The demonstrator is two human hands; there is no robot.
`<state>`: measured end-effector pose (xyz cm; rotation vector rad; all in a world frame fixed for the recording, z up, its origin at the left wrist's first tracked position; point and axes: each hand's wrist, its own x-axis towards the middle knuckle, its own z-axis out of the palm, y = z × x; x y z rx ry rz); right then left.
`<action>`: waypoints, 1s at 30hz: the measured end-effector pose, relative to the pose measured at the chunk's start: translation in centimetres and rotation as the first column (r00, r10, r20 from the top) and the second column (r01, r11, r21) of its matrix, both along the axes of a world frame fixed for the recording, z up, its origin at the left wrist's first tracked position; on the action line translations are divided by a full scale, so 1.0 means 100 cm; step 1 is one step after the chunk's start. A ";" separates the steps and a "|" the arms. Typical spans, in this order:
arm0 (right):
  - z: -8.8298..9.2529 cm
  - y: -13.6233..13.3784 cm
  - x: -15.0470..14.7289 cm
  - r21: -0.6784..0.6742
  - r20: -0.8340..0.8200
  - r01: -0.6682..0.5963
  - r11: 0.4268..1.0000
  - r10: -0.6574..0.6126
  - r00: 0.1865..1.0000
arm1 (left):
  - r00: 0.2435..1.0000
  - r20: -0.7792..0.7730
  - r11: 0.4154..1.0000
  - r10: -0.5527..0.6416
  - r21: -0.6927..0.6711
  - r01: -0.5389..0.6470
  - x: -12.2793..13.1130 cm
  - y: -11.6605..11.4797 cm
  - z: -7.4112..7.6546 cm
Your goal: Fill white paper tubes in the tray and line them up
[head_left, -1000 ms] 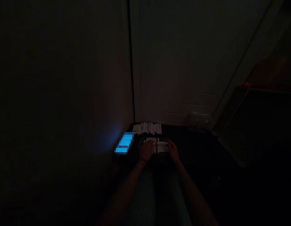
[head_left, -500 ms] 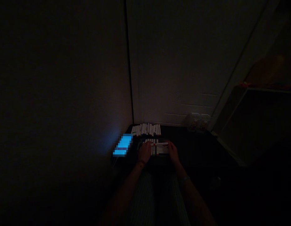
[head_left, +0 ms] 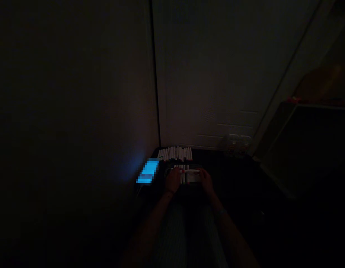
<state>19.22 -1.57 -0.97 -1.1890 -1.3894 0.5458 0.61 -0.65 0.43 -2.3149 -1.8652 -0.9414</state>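
A white marker (head_left: 192, 171) with a red band lies level between my two hands. My left hand (head_left: 172, 179) is closed on its left end, and my right hand (head_left: 206, 180) pinches its right end. Beneath it is a shallow case (head_left: 199, 182) with several white markers (head_left: 184, 179) standing side by side in its left part; my left hand covers some of them. Behind the case, several more white markers (head_left: 176, 153) lie in a row. The dark light hides the finger details.
A glowing blurred screen (head_left: 148, 171) with a cable stands at the left by the wall. Two clear containers (head_left: 236, 145) sit at the back right of the dark table (head_left: 230, 178). A dark box-like unit (head_left: 306, 149) stands farther right.
The whole view has shifted slightly, so things sit a little farther right, and the picture is dimmer. Both hands keep hold of the marker in the same place above the case.
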 end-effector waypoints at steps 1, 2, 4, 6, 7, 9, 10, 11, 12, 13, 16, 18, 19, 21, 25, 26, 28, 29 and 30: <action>0.001 -0.001 0.000 -0.005 0.004 -0.005 1.000 0.005 1.000 | 1.000 0.003 1.000 0.011 -0.005 -0.011 0.000 0.000 -0.001; 0.002 -0.001 0.000 -0.009 0.006 -0.010 1.000 0.010 1.000 | 1.000 0.008 1.000 0.021 -0.009 -0.021 0.000 0.001 -0.002; 0.003 -0.002 0.000 -0.008 0.008 -0.019 1.000 0.019 1.000 | 0.999 0.021 0.999 0.034 -0.016 -0.034 0.000 0.002 -0.004; 0.005 -0.003 0.000 -0.010 0.012 -0.026 1.000 0.026 1.000 | 0.999 0.034 0.999 0.027 -0.018 -0.027 0.000 0.004 -0.006; 0.005 -0.003 0.000 -0.012 0.013 -0.026 1.000 0.026 1.000 | 0.999 0.039 1.000 0.025 -0.018 -0.024 0.000 0.004 -0.006; 0.005 -0.003 -0.001 -0.016 0.013 -0.023 1.000 0.024 1.000 | 0.999 0.038 1.000 0.023 -0.015 -0.023 0.000 0.006 -0.008; 0.005 -0.004 -0.001 -0.018 0.014 -0.023 1.000 0.023 1.000 | 0.999 0.031 1.000 0.023 -0.012 -0.022 -0.001 0.006 -0.008; 0.005 -0.004 -0.001 -0.020 0.016 -0.021 1.000 0.021 1.000 | 1.000 0.022 1.000 0.022 -0.008 -0.022 -0.001 0.007 -0.009; 0.004 -0.004 -0.001 -0.021 0.017 -0.021 1.000 0.021 1.000 | 1.000 0.013 1.000 0.020 -0.005 -0.020 -0.002 0.007 -0.009; 0.004 -0.004 -0.002 -0.022 0.018 -0.022 1.000 0.023 1.000 | 1.000 0.008 1.000 0.020 -0.005 -0.020 -0.002 0.006 -0.009; 0.002 -0.004 -0.001 -0.024 0.023 -0.038 0.999 0.039 0.999 | 0.999 0.018 0.999 0.032 -0.017 -0.031 -0.002 0.005 -0.008; 0.001 -0.003 0.000 -0.022 0.029 -0.049 0.999 0.050 0.998 | 0.998 0.041 0.999 0.039 -0.027 -0.038 -0.001 0.004 -0.006; 0.000 -0.003 0.000 -0.025 0.033 -0.051 0.998 0.052 0.998 | 0.998 0.053 0.999 0.040 -0.033 -0.038 -0.001 0.004 -0.006; -0.001 -0.001 0.000 -0.031 0.043 -0.049 0.998 0.050 0.998 | 0.996 0.073 0.998 0.041 -0.047 -0.038 0.001 0.002 -0.003; 0.000 -0.001 0.000 -0.033 0.073 -0.029 0.999 0.031 0.997 | 0.996 0.085 0.998 0.032 -0.050 -0.028 0.003 -0.002 0.003; 0.000 -0.001 0.000 -0.032 0.081 -0.021 0.999 0.024 0.996 | 0.996 0.088 0.999 0.022 -0.044 -0.018 0.003 -0.003 0.004; 0.002 -0.002 -0.001 -0.033 0.098 -0.005 0.999 0.008 0.995 | 0.995 0.099 0.999 -0.012 -0.031 0.015 0.002 -0.005 0.007; 0.002 -0.002 -0.001 -0.032 0.105 0.009 0.999 -0.005 0.994 | 0.994 0.106 0.999 -0.029 -0.026 0.032 0.002 -0.006 0.008; 0.002 -0.003 -0.001 -0.029 0.109 0.022 0.999 -0.019 0.994 | 0.993 0.111 0.999 -0.043 -0.021 0.046 0.001 -0.007 0.009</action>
